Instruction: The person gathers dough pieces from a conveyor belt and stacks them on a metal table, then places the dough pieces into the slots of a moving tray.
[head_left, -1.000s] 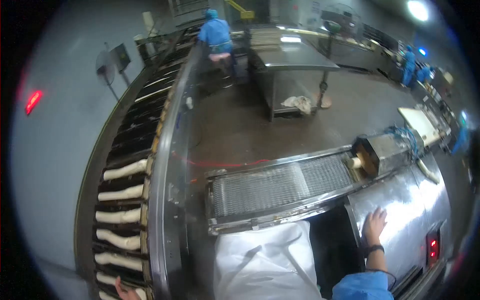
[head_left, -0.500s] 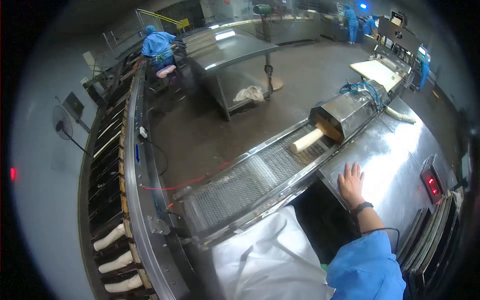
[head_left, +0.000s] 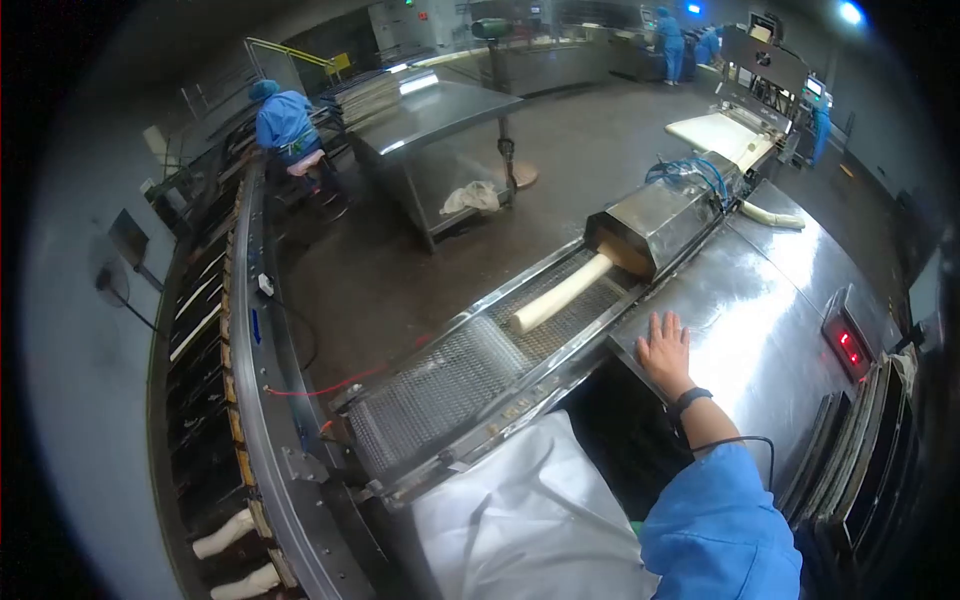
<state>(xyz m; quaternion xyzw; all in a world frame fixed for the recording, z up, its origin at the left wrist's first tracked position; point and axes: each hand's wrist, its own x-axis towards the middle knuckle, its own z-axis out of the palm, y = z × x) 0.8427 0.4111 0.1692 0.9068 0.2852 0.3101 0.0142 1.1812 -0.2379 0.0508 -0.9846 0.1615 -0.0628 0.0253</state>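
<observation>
My right hand [head_left: 667, 355] rests flat on the steel table [head_left: 765, 350], fingers spread, near the edge beside the conveyor. It holds nothing. A pale dough roll [head_left: 562, 295] lies on the wire-mesh belt [head_left: 425, 405], its far end still under the metal housing [head_left: 660, 215]. The roll is a short way from my fingertips and apart from them. Farther back, a second dough strip [head_left: 772, 217] lies on the steel table. My left hand is out of view.
Along the left runs a line of dark trays; dough pieces [head_left: 225, 535] lie in the nearest ones. A control box [head_left: 848, 335] with red digits and stacked boards [head_left: 845, 460] stand at right. A co-worker [head_left: 290, 125] bends over the left line. A steel bench [head_left: 440, 115] stands mid-room.
More of the dough roll has come out of the housing, toward the near left. The view has shifted slightly. My right hand stays flat on the table.
</observation>
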